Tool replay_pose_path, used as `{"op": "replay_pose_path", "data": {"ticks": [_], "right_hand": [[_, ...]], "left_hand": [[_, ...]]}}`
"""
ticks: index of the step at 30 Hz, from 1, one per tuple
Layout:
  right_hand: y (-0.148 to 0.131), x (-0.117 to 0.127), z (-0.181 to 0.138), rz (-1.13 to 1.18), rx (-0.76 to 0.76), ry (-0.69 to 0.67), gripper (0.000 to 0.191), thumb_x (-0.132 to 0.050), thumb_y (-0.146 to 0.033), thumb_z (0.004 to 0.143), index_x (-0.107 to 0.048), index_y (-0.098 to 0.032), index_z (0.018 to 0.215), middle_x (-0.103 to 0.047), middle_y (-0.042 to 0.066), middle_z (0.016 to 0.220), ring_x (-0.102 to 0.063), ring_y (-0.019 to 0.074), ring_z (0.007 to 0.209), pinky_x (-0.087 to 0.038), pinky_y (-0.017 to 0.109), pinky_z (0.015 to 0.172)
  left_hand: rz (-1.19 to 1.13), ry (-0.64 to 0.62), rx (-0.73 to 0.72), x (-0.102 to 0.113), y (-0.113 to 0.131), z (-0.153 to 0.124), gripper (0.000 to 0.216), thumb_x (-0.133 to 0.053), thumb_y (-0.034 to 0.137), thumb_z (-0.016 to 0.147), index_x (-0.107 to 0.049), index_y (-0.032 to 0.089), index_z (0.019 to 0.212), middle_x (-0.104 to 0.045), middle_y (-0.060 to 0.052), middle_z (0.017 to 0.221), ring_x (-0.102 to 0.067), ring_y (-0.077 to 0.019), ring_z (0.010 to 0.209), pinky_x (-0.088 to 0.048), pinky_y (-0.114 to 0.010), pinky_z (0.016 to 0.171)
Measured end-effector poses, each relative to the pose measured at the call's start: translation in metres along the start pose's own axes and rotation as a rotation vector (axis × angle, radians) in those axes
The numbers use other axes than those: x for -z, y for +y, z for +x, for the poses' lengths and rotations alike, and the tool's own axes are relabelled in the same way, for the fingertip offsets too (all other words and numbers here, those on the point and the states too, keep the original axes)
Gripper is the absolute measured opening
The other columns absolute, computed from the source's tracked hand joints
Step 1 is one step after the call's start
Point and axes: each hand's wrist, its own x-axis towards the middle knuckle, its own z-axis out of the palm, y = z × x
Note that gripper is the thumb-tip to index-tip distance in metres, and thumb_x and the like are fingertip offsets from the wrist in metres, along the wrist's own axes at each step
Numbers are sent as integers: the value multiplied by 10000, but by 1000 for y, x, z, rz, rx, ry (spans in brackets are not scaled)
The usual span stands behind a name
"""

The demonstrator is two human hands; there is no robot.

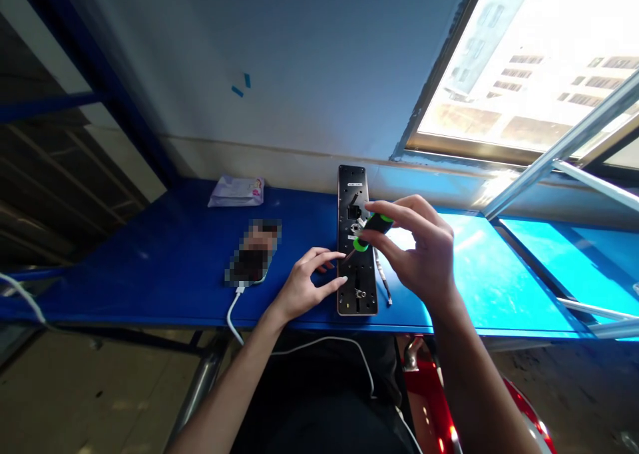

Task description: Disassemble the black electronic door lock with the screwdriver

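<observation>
Pinching a green-and-black screwdriver (375,230), the right hand (424,257) hovers over a long, black, gold-edged panel (363,277).

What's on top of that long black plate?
A green-and-black screwdriver, held by the right hand, points down onto the plate. The left hand touches its left edge. What lies under the right fingers is hidden.

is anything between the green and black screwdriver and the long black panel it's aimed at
Nothing visible. The right hand holds the green and black screwdriver tip-down over the long black bronze-rimmed panel; the left hand rests at its left edge, beside the tip, not under it.
</observation>
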Motion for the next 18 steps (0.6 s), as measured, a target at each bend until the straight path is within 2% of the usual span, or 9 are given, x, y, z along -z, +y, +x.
{"op": "replay_pose_path", "data": {"ticks": [2, 5, 6, 7, 9, 11, 13, 16, 18], "right_hand": [[-1, -2, 1, -2, 25, -6, 294, -764, -251, 950, -781, -231, 1244, -727, 61, 1005, -707, 174, 871, -620, 336, 748], [-2, -4, 2, 108, 34, -111, 411, -520, -160, 1066, -656, -242, 1445, -717, 110, 1346, -695, 210, 1232, -592, 401, 1021], [-2, -5, 2, 145, 33, -130, 440, -495, -137, 1069, -637, -256, 1468, -705, 98, 1399, -680, 207, 1280, -578, 402, 1058], [-2, -6, 2, 170, 32, -129, 436, -519, -131, 1061, -651, -271, 1453, -718, 82, 1386, -693, 200, 1261, -586, 385, 1046], [-3, -9, 3, 166, 33, -76, 358, -664, -163, 1007, -738, -290, 1333, -771, 49, 1191, -744, 174, 1054, -626, 326, 893], [-4, -12, 5, 109, 35, 3, 264, -807, -231, 918, -810, -275, 1178, -720, 24, 965, -708, 151, 847, -617, 295, 738], [-4, -13, 6, 53, 28, 32, 227, -809, -266, 920, -819, -242, 1146, -661, 33, 919, -682, 154, 823, -609, 301, 711], [-5, -11, 7, 100, 15, -64, 342, -564, -172, 1054, -723, -208, 1355, -717, 125, 1248, -707, 207, 1160, -609, 380, 962], [-5, -8, 7, 171, 2, -130, 425, -495, -120, 1066, -662, -238, 1438, -708, 104, 1393, -688, 205, 1268, -587, 393, 1041]], "left_hand": [[-7, 2, -8, -1, -3, 0, 399, -786, 351, 918, -717, 277, 1304, -671, -60, 1242, -704, -189, 1001, -629, -333, 891], [-16, 6, -17, -3, -6, -1, 413, -788, 361, 923, -708, 301, 1324, -678, -44, 1212, -698, -188, 985, -621, -329, 879], [-16, 3, -16, -3, -7, -1, 420, -788, 359, 925, -703, 308, 1333, -678, -40, 1209, -696, -187, 986, -618, -327, 880], [-14, -1, -12, -3, -7, -1, 428, -787, 357, 927, -698, 316, 1344, -677, -35, 1210, -694, -185, 986, -615, -327, 885], [-7, -9, -5, -3, -7, -1, 434, -784, 354, 932, -691, 330, 1355, -675, -26, 1208, -692, -182, 985, -611, -326, 891], [-2, -11, 4, -2, -7, -2, 430, -782, 355, 937, -690, 341, 1357, -675, -20, 1205, -691, -183, 997, -609, -324, 896], [-3, -13, 12, -2, -6, -2, 427, -781, 356, 939, -690, 346, 1356, -676, -18, 1210, -690, -186, 1016, -608, -323, 900], [-12, -17, 17, -1, -5, -2, 428, -778, 355, 942, -688, 342, 1360, -679, -19, 1225, -690, -185, 1024, -608, -328, 912], [-15, -12, 13, -1, -5, -2, 427, -781, 350, 938, -691, 334, 1356, -685, -20, 1220, -694, -184, 1018, -609, -326, 909]]}}
